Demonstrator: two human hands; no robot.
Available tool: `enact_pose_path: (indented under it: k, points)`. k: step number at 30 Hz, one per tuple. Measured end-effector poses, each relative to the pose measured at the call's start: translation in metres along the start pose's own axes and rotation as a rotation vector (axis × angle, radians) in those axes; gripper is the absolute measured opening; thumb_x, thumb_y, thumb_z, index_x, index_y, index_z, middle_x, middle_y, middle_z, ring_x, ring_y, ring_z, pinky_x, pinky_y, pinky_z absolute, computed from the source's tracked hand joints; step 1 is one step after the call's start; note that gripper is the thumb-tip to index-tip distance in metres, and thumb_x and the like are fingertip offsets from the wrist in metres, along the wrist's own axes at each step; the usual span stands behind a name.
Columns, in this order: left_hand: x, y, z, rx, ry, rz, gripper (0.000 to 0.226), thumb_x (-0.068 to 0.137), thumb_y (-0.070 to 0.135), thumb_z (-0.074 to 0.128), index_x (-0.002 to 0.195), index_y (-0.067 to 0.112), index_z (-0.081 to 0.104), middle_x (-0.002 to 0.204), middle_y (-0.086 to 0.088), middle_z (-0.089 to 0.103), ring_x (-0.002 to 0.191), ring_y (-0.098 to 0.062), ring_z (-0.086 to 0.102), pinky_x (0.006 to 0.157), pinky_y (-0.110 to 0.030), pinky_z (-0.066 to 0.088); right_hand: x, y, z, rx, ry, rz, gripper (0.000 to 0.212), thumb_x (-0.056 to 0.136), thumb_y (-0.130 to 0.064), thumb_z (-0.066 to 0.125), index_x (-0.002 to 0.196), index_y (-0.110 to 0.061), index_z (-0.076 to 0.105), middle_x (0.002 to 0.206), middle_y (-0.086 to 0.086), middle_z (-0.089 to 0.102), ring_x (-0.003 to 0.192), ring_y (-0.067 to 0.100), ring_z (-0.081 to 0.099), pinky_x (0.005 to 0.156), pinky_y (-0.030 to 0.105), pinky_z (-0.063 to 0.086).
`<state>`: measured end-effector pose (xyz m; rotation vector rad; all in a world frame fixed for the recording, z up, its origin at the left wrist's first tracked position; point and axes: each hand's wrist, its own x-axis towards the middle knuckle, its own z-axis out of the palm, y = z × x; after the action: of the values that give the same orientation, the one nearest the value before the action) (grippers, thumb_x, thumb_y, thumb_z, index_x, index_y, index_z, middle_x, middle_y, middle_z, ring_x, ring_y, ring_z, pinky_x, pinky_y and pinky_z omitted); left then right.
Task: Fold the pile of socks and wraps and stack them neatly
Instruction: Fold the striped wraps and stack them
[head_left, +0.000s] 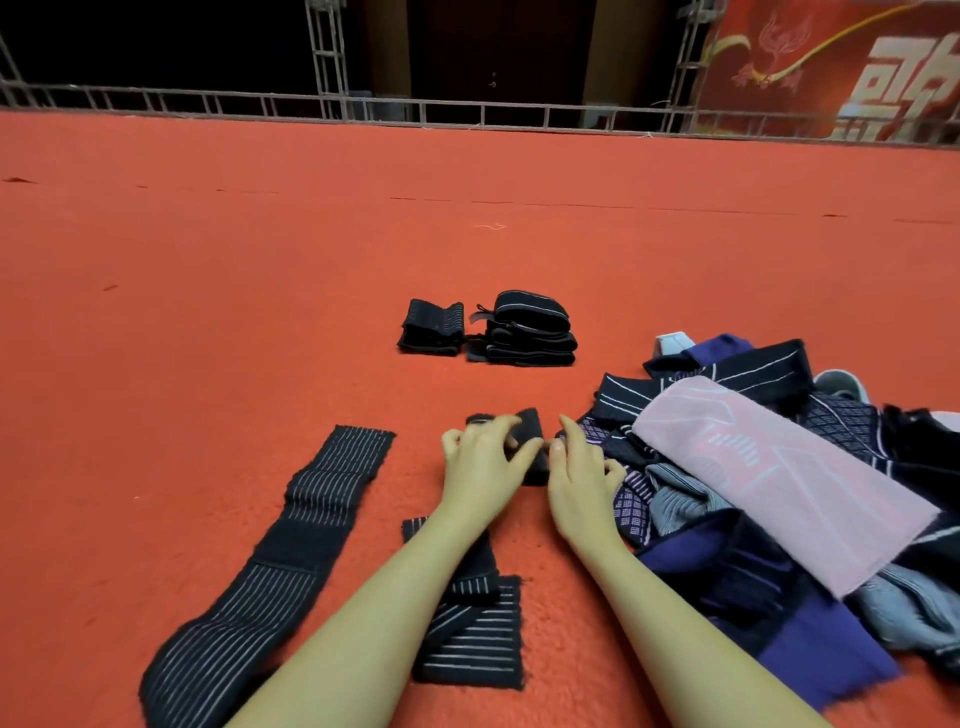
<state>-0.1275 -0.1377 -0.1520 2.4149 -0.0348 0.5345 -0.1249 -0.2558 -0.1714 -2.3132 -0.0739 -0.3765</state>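
Both of my hands work on a black striped wrap (530, 431) lying on the red carpet in front of me. My left hand (483, 462) has its fingers curled on the wrap's rolled far end, and my right hand (582, 467) pinches the same end from the right. The wrap's near part (472, 639) runs back under my left forearm. A second long black striped wrap (291, 540) lies flat to the left. Two stacks of folded black wraps (488, 332) sit farther ahead. A loose pile of socks and wraps (779, 483) lies to the right, with a pink sock on top.
Red carpet (208, 260) covers the floor all around. A metal truss railing (467, 111) runs along the far edge, and a red banner (857, 67) hangs at the back right.
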Motion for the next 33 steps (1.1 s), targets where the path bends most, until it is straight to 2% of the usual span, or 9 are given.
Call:
enact_pose_path:
  k: [3, 6, 8, 11, 16, 20, 22, 25, 33]
  points:
    - [-0.002, -0.009, 0.004, -0.042, -0.119, 0.029, 0.032, 0.099, 0.024, 0.044, 0.129, 0.019, 0.055, 0.126, 0.002, 0.060, 0.117, -0.020, 0.053, 0.098, -0.029, 0.024, 0.002, 0.002, 0.002, -0.145, -0.028, -0.055, 0.051, 0.093, -0.043, 0.023, 0.130, -0.028, 0.053, 0.123, -0.005, 0.055, 0.118, 0.016, 0.041, 0.097, 0.031, 0.014]
    - [-0.006, -0.020, 0.000, 0.062, -0.022, 0.060, 0.031, 0.096, 0.012, 0.048, 0.124, 0.014, 0.060, 0.128, -0.001, 0.057, 0.119, -0.023, 0.050, 0.096, -0.034, 0.029, 0.004, 0.007, 0.007, -0.228, -0.023, -0.079, 0.032, 0.098, -0.041, 0.041, 0.116, -0.027, 0.064, 0.121, -0.005, 0.053, 0.116, 0.018, 0.040, 0.097, 0.034, 0.016]
    - [-0.009, -0.024, -0.002, 0.256, 0.011, 0.039, 0.034, 0.096, 0.020, 0.048, 0.128, 0.019, 0.058, 0.134, -0.003, 0.054, 0.126, -0.026, 0.045, 0.100, -0.040, 0.027, 0.004, 0.009, 0.008, -0.223, 0.005, -0.086, 0.026, 0.097, -0.036, 0.049, 0.110, -0.024, 0.067, 0.117, -0.003, 0.054, 0.112, 0.020, 0.042, 0.095, 0.034, 0.018]
    - [-0.016, -0.026, 0.000, 0.509, -0.150, -0.067, 0.044, 0.101, 0.039, 0.030, 0.145, 0.034, 0.035, 0.152, -0.002, 0.033, 0.141, -0.027, 0.021, 0.109, -0.042, 0.013, 0.003, 0.009, 0.009, -0.208, 0.037, -0.095, 0.020, 0.095, -0.030, 0.053, 0.105, -0.022, 0.068, 0.112, -0.002, 0.055, 0.108, 0.021, 0.043, 0.093, 0.034, 0.019]
    - [-0.022, -0.026, 0.003, 0.638, -0.139, -0.115, 0.049, 0.101, 0.043, 0.020, 0.149, 0.034, 0.023, 0.155, -0.005, 0.027, 0.143, -0.033, 0.014, 0.111, -0.048, 0.007, 0.002, 0.008, 0.007, -0.219, 0.087, -0.039, 0.027, 0.092, -0.031, 0.055, 0.112, -0.013, 0.056, 0.116, 0.001, 0.052, 0.110, 0.023, 0.042, 0.094, 0.036, 0.020]
    - [-0.022, -0.030, 0.005, 0.572, -0.073, -0.054, 0.045, 0.100, 0.045, 0.033, 0.142, 0.031, 0.042, 0.141, 0.003, 0.049, 0.135, -0.034, 0.031, 0.102, -0.045, 0.004, 0.003, 0.006, 0.011, -0.388, -0.009, -0.065, 0.041, 0.095, -0.043, 0.045, 0.117, -0.011, 0.059, 0.137, 0.002, 0.043, 0.127, 0.021, 0.033, 0.101, 0.038, 0.013]
    - [-0.022, -0.032, 0.005, 0.472, 0.001, 0.050, 0.034, 0.089, 0.037, 0.063, 0.120, 0.024, 0.065, 0.111, -0.001, 0.067, 0.110, -0.037, 0.054, 0.093, -0.044, 0.017, 0.004, 0.006, 0.011, -0.427, -0.055, -0.074, 0.045, 0.096, -0.046, 0.043, 0.120, -0.010, 0.057, 0.145, 0.002, 0.037, 0.133, 0.020, 0.027, 0.103, 0.039, 0.011]
    - [-0.022, -0.036, 0.009, 0.459, 0.066, 0.121, 0.032, 0.067, 0.023, 0.085, 0.096, 0.019, 0.074, 0.078, -0.002, 0.065, 0.076, -0.032, 0.061, 0.081, -0.041, 0.024, 0.004, 0.007, 0.010, -0.413, -0.081, -0.071, 0.044, 0.096, -0.046, 0.044, 0.120, -0.010, 0.056, 0.147, 0.002, 0.034, 0.134, 0.020, 0.025, 0.105, 0.040, 0.010]
    - [-0.026, -0.030, 0.002, 0.436, 0.178, 0.151, 0.032, 0.064, 0.016, 0.086, 0.094, 0.017, 0.073, 0.072, 0.000, 0.063, 0.076, -0.030, 0.060, 0.079, -0.039, 0.025, -0.001, 0.003, 0.009, -0.318, 0.006, -0.174, 0.029, 0.096, -0.033, 0.050, 0.109, -0.009, 0.054, 0.118, 0.004, 0.053, 0.114, 0.026, 0.044, 0.093, 0.036, 0.016]
